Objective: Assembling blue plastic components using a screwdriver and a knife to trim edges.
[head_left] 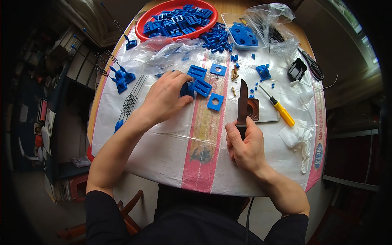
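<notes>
Right hand (250, 148): I have its fingers wrapped around a knife (242, 100), blade pointing away above the desk (163, 157). Left hand (166, 96): fingers pinching a partly hidden blue part (186, 90), beside slotted blue pieces (203, 92).

The left hand (166, 96) grasps a blue piece (187, 90); the right hand (248, 148) holds a knife (242, 102), blade pointing far. Blue parts (173, 21) fill a red basin (215, 18) far left.
</notes>
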`<move>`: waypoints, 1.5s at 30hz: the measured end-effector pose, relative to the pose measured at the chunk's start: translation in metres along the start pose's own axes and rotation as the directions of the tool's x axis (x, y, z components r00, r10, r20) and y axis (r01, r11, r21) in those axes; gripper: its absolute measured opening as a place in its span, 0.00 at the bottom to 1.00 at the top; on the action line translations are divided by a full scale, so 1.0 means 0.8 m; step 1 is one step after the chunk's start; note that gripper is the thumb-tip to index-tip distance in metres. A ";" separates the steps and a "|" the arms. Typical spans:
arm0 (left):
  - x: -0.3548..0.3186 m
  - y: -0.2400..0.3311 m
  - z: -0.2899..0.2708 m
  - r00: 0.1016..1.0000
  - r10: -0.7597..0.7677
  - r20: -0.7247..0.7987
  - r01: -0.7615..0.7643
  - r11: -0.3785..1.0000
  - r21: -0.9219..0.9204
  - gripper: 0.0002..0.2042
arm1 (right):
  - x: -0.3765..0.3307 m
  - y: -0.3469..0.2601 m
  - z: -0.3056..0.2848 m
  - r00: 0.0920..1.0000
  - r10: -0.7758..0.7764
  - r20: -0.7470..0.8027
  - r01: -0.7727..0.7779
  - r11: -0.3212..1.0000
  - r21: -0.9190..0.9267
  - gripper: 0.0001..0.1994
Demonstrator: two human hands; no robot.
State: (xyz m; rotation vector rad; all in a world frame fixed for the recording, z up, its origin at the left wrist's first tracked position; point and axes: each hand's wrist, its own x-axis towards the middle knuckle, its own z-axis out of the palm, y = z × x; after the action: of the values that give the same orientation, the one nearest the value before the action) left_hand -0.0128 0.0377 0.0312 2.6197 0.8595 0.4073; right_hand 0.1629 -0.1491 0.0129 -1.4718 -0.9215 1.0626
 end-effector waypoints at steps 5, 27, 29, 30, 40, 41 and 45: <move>-0.018 0.018 -0.034 0.976 -0.205 0.070 0.209 0.976 -0.055 0.21 | 0.000 0.003 -0.003 1.000 0.002 -0.002 -0.002 1.000 0.021 0.11; -0.037 0.065 0.047 0.889 -0.003 0.459 0.455 -0.132 -0.881 0.16 | -0.011 0.003 -0.005 0.993 -0.020 0.115 0.021 1.000 -0.013 0.13; -0.041 0.062 0.048 0.868 0.004 0.496 0.487 -0.195 -0.851 0.16 | -0.015 -0.010 0.001 0.993 -0.004 0.120 0.009 0.999 -0.043 0.13; -0.044 0.060 0.048 0.857 0.006 0.515 0.503 -0.226 -0.834 0.16 | -0.016 -0.010 0.003 0.992 -0.009 0.125 0.009 1.000 0.003 0.13; -0.049 0.069 0.057 0.874 -0.053 0.483 0.446 -0.307 -0.841 0.13 | -0.011 0.006 -0.001 0.994 0.006 0.107 0.002 0.997 -0.075 0.09; -0.047 0.070 0.056 0.879 -0.047 0.474 0.433 -0.337 -0.836 0.11 | -0.011 0.004 -0.002 0.993 0.023 0.115 -0.021 1.000 -0.021 0.09; -0.047 0.068 0.049 0.865 0.023 0.501 0.461 -0.428 -0.777 0.08 | -0.011 -0.005 0.001 0.990 0.064 0.130 -0.073 0.995 0.069 0.11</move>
State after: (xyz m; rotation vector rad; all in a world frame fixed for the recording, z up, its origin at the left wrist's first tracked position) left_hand 0.0004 -0.0355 0.0122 0.5908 0.4298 0.3027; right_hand 0.1597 -0.1567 0.0179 -1.3960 -0.9167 1.2399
